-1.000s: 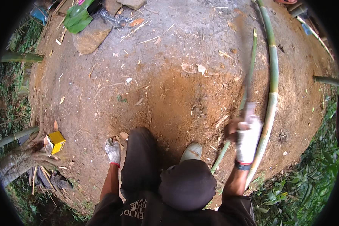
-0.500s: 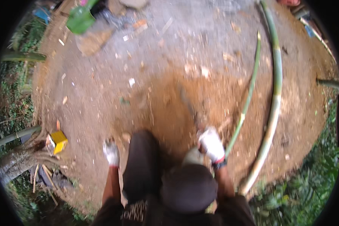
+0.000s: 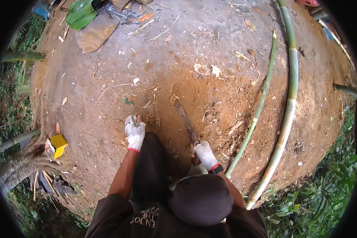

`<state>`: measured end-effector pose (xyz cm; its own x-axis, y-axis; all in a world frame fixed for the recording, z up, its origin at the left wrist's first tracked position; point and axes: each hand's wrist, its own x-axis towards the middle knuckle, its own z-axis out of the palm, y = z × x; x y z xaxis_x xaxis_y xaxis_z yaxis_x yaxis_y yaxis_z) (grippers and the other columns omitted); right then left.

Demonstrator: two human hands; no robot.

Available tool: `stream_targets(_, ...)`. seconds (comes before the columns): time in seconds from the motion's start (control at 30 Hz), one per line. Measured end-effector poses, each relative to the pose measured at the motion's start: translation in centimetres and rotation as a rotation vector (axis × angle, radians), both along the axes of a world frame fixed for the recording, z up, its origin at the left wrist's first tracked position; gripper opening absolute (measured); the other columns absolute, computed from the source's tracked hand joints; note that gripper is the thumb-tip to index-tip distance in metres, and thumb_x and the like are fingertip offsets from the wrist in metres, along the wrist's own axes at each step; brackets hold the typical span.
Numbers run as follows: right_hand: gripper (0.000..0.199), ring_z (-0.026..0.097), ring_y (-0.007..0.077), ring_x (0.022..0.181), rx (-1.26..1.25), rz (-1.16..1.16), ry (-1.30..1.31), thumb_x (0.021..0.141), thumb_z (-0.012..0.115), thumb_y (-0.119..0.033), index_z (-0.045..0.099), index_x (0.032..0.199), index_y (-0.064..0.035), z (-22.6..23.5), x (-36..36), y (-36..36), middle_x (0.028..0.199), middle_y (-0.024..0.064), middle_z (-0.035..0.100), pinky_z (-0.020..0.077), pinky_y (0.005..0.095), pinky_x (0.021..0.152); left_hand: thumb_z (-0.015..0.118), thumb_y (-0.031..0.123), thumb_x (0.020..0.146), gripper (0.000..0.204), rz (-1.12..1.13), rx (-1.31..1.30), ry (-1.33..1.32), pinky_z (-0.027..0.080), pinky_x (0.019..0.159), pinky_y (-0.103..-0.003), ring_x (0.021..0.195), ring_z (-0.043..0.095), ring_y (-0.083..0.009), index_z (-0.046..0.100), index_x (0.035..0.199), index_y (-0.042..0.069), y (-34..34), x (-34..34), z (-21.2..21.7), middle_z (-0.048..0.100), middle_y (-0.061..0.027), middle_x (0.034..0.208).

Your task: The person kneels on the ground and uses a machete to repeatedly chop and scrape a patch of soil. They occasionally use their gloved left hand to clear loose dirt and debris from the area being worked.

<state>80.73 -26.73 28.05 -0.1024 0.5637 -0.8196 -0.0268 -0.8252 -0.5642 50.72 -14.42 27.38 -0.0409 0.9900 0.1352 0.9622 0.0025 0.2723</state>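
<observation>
My right hand (image 3: 204, 154), in a white knit glove with a dark watch at the wrist, is wrapped round the handle of a machete (image 3: 185, 119). Its dark, dirt-stained blade slants away to the upper left, its tip close over or on the loose brown soil. Left of it, my left hand (image 3: 135, 133), also gloved in white, hovers beside my dark-trousered knee. Its fingers are curled in, with bare fingertips showing; whether anything lies in them is hidden. A thin green bamboo pole (image 3: 254, 119) lies just right of my right hand.
A thick bamboo pole (image 3: 291, 105) curves along the right side. A yellow box (image 3: 58, 146) sits by a tree root (image 3: 27, 158) at the left. Far left are a flat stone (image 3: 96, 36) and a green leaf (image 3: 81, 14). Foliage (image 3: 325, 198) borders the lower right.
My left hand has moved up and inward, nearer the machete. My right hand, still holding the machete, has shifted slightly left and down, and the blade has swung with it to the lower left.
</observation>
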Motion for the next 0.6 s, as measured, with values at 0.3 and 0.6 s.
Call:
stream_targets(0.3, 0.054, 0.053, 0.0077, 0.064, 0.245, -0.046, -0.111, 0.084, 0.047, -0.008, 0.043, 0.138, 0.0005, 12.1, 2.2, -1.2, 0.078, 0.0018, 0.053, 0.0388, 0.0218, 0.054, 0.062, 0.021, 0.079, 0.034, -0.596, -0.363, 0.285, 0.043, 0.095, -0.050, 0.111, 0.056, -0.0332, 0.064, 0.108, 0.004, 8.9, 8.1, -6.8, 0.061, -0.0147, 0.115)
stream_targets(0.6, 0.063, 0.056, 0.0128, 0.058, 0.114, -0.370, -0.125, 0.087, 0.055, -0.006, 0.033, 0.145, 0.0010, 19.7, -7.3, 6.5, 0.082, 0.0073, 0.059, 0.0474, 0.0248, 0.054, 0.057, 0.017, 0.081, 0.024, -0.637, -0.448, 0.377, 0.044, 0.091, -0.047, 0.101, 0.059, -0.0319, 0.066, 0.099, 0.003, 16.0, -0.4, -14.0, 0.064, -0.0171, 0.103)
